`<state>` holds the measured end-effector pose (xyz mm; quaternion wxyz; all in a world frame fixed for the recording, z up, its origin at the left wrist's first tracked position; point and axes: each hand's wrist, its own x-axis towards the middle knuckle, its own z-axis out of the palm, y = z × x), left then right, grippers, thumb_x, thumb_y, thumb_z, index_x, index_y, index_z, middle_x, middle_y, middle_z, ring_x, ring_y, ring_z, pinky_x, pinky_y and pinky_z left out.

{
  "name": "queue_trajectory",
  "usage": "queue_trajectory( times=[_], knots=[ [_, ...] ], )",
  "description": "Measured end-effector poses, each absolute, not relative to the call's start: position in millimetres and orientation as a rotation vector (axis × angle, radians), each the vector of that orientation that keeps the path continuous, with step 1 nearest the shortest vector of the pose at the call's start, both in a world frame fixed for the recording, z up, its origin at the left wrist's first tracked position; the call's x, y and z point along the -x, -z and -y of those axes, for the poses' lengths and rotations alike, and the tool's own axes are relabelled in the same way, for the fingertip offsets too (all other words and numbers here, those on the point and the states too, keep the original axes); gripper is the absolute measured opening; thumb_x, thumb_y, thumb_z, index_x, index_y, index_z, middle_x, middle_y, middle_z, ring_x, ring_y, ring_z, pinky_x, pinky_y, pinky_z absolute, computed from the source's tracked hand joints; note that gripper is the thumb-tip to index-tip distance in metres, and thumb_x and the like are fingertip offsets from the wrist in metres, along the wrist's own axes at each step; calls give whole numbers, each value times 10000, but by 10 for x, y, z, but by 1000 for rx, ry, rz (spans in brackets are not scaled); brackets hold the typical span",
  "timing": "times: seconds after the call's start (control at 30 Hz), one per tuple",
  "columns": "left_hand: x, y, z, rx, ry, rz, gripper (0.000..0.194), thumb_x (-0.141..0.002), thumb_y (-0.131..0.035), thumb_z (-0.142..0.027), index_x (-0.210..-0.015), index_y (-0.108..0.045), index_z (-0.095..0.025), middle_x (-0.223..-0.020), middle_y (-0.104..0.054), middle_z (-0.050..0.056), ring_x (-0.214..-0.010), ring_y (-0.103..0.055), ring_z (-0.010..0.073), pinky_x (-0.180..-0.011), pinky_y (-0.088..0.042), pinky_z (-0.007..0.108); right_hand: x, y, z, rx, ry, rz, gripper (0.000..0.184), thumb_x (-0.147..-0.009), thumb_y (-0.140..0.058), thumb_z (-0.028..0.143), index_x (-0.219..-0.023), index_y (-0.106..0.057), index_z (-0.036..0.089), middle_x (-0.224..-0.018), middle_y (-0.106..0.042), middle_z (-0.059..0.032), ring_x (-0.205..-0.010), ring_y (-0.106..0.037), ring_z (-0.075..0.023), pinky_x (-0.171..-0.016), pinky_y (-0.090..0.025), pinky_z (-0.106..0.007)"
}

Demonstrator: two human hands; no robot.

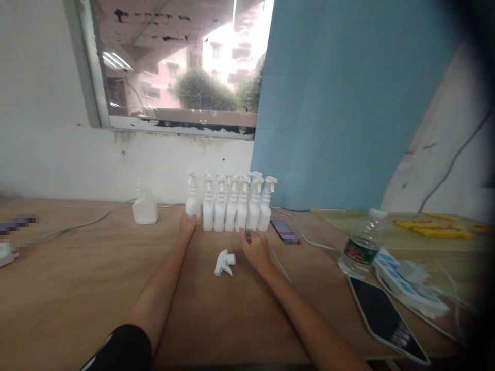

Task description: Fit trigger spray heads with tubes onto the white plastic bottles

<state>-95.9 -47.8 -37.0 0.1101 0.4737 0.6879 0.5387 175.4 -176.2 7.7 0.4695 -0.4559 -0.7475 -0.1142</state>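
Note:
My left hand (188, 225) is closed around the lower part of a white spray bottle (192, 201), which has its trigger head on and stands slightly left of the group. Several more white spray bottles (219, 208) stand upright in close rows, all with trigger heads where their tops show. Just in front of that group is my right hand (256, 246), its fingers curled together; what they hold, if anything, is hidden. A loose white trigger sprayer head (224, 263) lies on the table between my forearms. Farther left stands a white bottle without a trigger head (145, 206).
A phone (285, 231) lies right of the bottles, and a larger phone (386, 317) near the front right. Beside it are a water bottle (359, 245) and a power strip (410, 288) with cables. Yellow packets (436, 226) lie farther right. The wall and window rise behind the table.

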Motion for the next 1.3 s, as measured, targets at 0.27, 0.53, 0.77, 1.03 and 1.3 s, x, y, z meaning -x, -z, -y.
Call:
queue_trajectory(
  times=[0.27,0.53,0.77,1.03,1.3],
  knots=[
    [1123,461,1269,-1244,-1840,-1899,398,-792,-552,-326,-1139,-535,-133,-1120,-631,136,-1063,-603,255,-913,-461,354,-1744,-165,1803,842,-55,1786,287,-947,-440,363,-958,-665,185,-927,-682,-76,-865,-624,-198,-764,-435,-278],
    [990,425,1819,-1510,-1932,-1128,652,-747,-607,-364,-1337,-412,-167,-1294,-541,100,-1202,-496,253,-1036,-364,377,-1719,-291,1847,706,-578,1546,254,-857,-577,412,-936,-699,204,-727,-548,-12,-582,-491,-125,-521,-397,-247],
    [822,299,2020,-1793,-1497,-906,632,-747,-636,-465,-1264,-517,-123,-1234,-592,123,-1145,-522,312,-1008,-373,431,-1767,-359,1808,521,-1258,1320,427,-723,-723,412,-1107,-642,242,-692,-502,34,-531,-428,-81,-421,-349,-182],
    [798,55,2182,-2011,-1249,-794,563,-858,-534,-499,-1323,-436,-197,-1260,-563,108,-1160,-528,267,-1002,-396,425,-1728,-317,1744,577,-1298,1021,249,-623,-813,340,-774,-702,175,-787,-653,1,-674,-577,-99,-559,-496,-159],
    [704,-17,2306,-2677,-1101,-1101,1123,-502,-823,-558,-1448,-290,-275,-1503,-271,127,-1339,-323,361,-1100,-295,519,-1710,-291,1621,570,-1221,815,343,-597,-825,258,-902,-679,199,-877,-705,22,-692,-638,-108,-527,-523,-164]
  ],
)
